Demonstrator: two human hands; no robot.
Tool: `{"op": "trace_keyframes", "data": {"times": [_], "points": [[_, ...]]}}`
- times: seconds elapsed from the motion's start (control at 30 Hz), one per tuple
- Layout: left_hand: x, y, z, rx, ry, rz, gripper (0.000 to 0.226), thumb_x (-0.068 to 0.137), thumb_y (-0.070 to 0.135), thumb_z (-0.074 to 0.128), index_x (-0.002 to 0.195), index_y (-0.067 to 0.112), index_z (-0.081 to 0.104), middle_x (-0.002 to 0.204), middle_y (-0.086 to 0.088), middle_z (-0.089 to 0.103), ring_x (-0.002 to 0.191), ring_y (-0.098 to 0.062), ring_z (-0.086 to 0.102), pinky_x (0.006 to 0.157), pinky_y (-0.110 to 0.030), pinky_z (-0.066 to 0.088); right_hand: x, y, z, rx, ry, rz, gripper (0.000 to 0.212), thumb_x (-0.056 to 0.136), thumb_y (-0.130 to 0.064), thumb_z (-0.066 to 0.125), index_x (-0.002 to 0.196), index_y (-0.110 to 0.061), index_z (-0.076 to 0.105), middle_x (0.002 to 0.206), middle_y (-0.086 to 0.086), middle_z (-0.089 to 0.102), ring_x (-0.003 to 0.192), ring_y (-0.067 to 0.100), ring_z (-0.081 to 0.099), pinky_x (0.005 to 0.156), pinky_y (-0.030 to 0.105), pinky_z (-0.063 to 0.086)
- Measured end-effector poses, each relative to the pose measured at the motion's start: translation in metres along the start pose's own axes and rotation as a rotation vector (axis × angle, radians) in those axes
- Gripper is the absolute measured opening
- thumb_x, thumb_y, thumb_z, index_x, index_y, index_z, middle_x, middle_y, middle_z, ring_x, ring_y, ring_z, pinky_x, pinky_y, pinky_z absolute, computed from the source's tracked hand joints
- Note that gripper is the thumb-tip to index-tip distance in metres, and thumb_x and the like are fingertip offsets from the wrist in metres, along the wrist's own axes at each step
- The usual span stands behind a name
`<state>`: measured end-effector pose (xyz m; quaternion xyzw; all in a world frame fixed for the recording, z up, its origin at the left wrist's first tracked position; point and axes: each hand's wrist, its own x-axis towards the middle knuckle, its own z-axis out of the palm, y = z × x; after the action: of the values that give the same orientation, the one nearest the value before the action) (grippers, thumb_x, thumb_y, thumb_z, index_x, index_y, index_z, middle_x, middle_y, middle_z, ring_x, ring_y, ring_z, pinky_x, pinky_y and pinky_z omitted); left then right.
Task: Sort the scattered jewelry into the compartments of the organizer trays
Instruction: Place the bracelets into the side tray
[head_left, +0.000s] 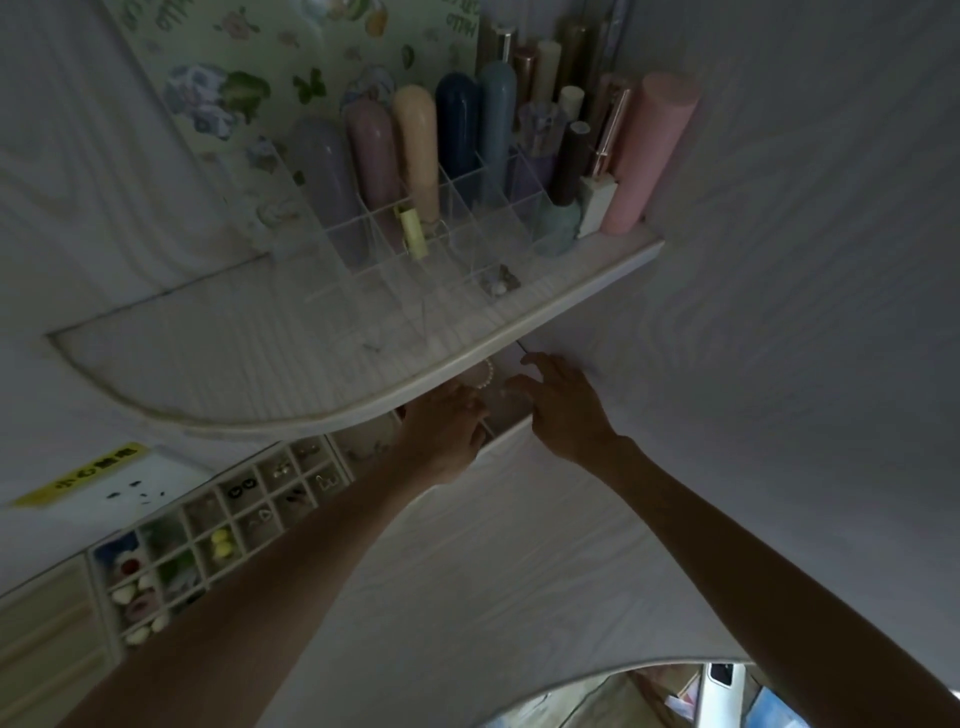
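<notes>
A white organizer tray of small square compartments sits at about eight o'clock on the white surface, running diagonally up toward the centre under the curved shelf. Its cells hold small pieces: a yellow item, dark bow-shaped pieces, pale clips, and shell-like white pieces in the lowest cells. A pearl bracelet hangs in a short curved strand just past centre toward twelve o'clock, beneath the shelf edge, over the tray's far compartment, whose contents are too dim to tell.
</notes>
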<state>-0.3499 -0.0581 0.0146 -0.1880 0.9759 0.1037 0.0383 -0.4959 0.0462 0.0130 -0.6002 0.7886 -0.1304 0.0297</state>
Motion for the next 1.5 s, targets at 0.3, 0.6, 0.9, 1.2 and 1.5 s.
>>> {"op": "trace_keyframes", "data": {"times": [0.3,0.6,0.9,1.2,1.5], "points": [[-0.001,0.002,-0.005,0.050,-0.059,0.034,0.039,0.095,0.032,0.034,0.127,0.029,0.057,0.137,0.003,0.051,0.132,-0.020,0.035,0.110,-0.034,0.018,0.005,-0.008,-0.003,-0.171,-0.067,-0.071,0.033,0.056,0.002,0.064,0.081,-0.017,0.073,0.122,0.019,0.060,0.107,0.043,0.058,0.077,0.048,0.051],[-0.006,0.001,-0.009,0.112,-0.168,0.071,0.066,0.082,0.040,0.011,0.134,0.029,0.049,0.145,0.005,0.040,0.136,-0.020,0.026,0.107,-0.036,0.018,0.008,-0.007,-0.002,-0.153,-0.159,0.066,0.037,0.083,-0.004,0.054,0.117,-0.013,0.062,0.149,0.017,0.030,0.137,0.039,0.027,0.107,0.049,0.027],[-0.003,-0.003,-0.017,0.040,-0.168,0.036,0.045,0.096,0.030,0.032,0.140,0.021,0.040,0.150,0.002,0.035,0.140,-0.021,0.022,0.113,-0.035,0.017,-0.002,-0.005,-0.005,0.107,-0.049,0.190,0.040,0.081,0.006,0.048,0.116,-0.009,0.062,0.131,0.014,0.049,0.117,0.034,0.046,0.093,0.046,0.043],[0.008,-0.001,-0.015,0.161,-0.228,0.123,0.043,0.097,0.033,0.032,0.136,0.024,0.046,0.152,0.001,0.031,0.142,-0.021,0.020,0.113,-0.038,0.017,-0.014,-0.001,0.002,-0.143,-0.135,-0.033,0.062,0.034,0.010,0.075,0.091,-0.015,0.074,0.113,0.019,0.065,0.097,0.041,0.064,0.064,0.044,0.054],[0.001,0.000,-0.009,0.119,-0.182,0.109,0.042,0.097,0.033,0.032,0.135,0.026,0.046,0.143,0.002,0.044,0.136,-0.020,0.030,0.109,-0.039,0.022,-0.013,-0.005,-0.009,-0.036,-0.127,0.060,0.054,0.057,0.012,0.063,0.105,-0.012,0.069,0.129,0.020,0.054,0.114,0.041,0.052,0.078,0.046,0.047]]}}
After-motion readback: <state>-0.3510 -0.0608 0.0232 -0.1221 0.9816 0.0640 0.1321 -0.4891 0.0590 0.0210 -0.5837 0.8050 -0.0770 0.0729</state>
